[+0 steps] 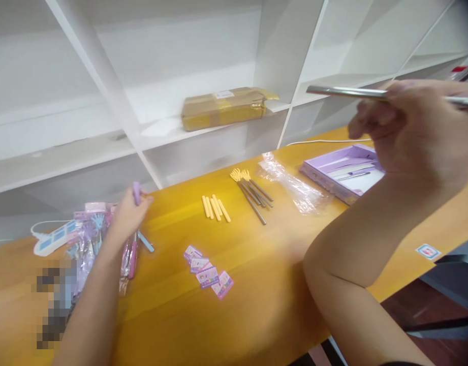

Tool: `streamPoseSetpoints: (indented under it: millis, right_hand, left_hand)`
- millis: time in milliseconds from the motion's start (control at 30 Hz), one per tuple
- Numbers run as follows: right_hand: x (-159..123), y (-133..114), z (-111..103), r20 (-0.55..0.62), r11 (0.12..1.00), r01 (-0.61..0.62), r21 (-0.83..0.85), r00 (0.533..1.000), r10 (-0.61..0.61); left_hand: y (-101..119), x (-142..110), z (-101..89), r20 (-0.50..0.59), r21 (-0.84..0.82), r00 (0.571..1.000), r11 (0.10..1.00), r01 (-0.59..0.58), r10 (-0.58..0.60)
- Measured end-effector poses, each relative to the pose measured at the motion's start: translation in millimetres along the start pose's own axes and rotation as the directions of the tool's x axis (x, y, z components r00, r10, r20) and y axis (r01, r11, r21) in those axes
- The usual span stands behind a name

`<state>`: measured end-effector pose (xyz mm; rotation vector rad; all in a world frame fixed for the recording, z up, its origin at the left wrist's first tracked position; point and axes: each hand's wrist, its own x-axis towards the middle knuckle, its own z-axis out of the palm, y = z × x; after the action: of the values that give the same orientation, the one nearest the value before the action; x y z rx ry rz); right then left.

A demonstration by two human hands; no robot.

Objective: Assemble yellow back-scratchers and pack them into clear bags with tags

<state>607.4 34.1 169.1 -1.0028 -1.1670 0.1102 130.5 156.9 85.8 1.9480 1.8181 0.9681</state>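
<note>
My right hand (424, 132) is raised high at the right, its fingers closed round a shiny metal rod (344, 92) that runs out past the hand toward the frame's right edge. At the left, my left hand (129, 213) grips a short purple handle (136, 193) whose end sticks up above the fingers. Beneath that hand lie bagged back scratchers (89, 239) in purple, pink and blue, with a pink handle (132, 259) beside the wrist. Several back scratchers with yellow hand-shaped heads (252, 190) and bare metal rods lie mid-table, next to several loose yellow handles (216, 207).
Several small printed cards (209, 277) overlap on the wooden table (161, 315). Clear plastic bags (290, 185) lie beside a purple box (329, 165) containing a pen-like item. A power strip (58, 238) stands at the left. A taped carton (226, 108) rests on the white shelf.
</note>
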Motion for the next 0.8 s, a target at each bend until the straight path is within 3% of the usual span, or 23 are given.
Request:
streamPoseSetpoints:
  millis: [67,133,200,267,333,367,433,500,567,667,800]
  right_hand:
    - [5,10,13,-0.047,0.996,0.015,0.091,0.999,-0.01]
    - [11,20,28,-0.009,0.994,-0.006,0.108,1.0,0.007]
    - [17,31,43,0.01,0.997,-0.016,0.078,1.0,0.016]
    - [21,41,56,0.05,0.998,-0.062,0.005,0.997,0.062]
    - [22,50,68,0.171,0.969,-0.144,-0.2,0.969,0.179]
    - [21,55,74,0.266,0.917,-0.169,-0.362,0.924,0.275]
    - [18,68,89,0.429,0.717,-0.097,-0.69,0.743,0.514]
    - [14,86,106,0.465,0.49,0.099,-0.866,0.521,0.716]
    - [8,107,123,0.434,0.366,0.243,-0.898,0.365,0.824]
    - [-1,135,141,0.415,0.336,0.302,-0.892,0.253,0.874]
    - [-9,155,144,0.398,0.343,0.273,-0.899,0.184,0.899]
  left_hand:
    - [-11,5,33.2,0.137,-0.125,0.991,0.992,0.01,0.008]
    - [-23,7,63.1,0.272,-0.212,0.962,0.975,0.068,-0.008]
    - [-32,7,86.3,0.338,-0.247,0.941,0.964,0.1,-0.011]
    - [-36,4,102.3,0.359,-0.225,0.934,0.971,0.082,0.004]
    - [-37,-1,113.0,0.362,-0.204,0.932,0.978,0.053,0.024]
    - [-36,-4,117.0,0.365,-0.204,0.93,0.978,0.045,0.033]
    - [-35,-10,123.6,0.386,-0.216,0.92,0.976,0.011,0.075]
    - [-34,-16,128.7,0.407,-0.224,0.899,0.972,-0.072,0.161]
    - [-32,-21,132.4,0.416,-0.21,0.871,0.96,-0.186,0.26]
    - [-30,-27,135.4,0.422,-0.131,0.836,0.936,-0.327,0.351]
    - [-26,-35,137.8,0.432,0.015,0.78,0.861,-0.509,0.453]
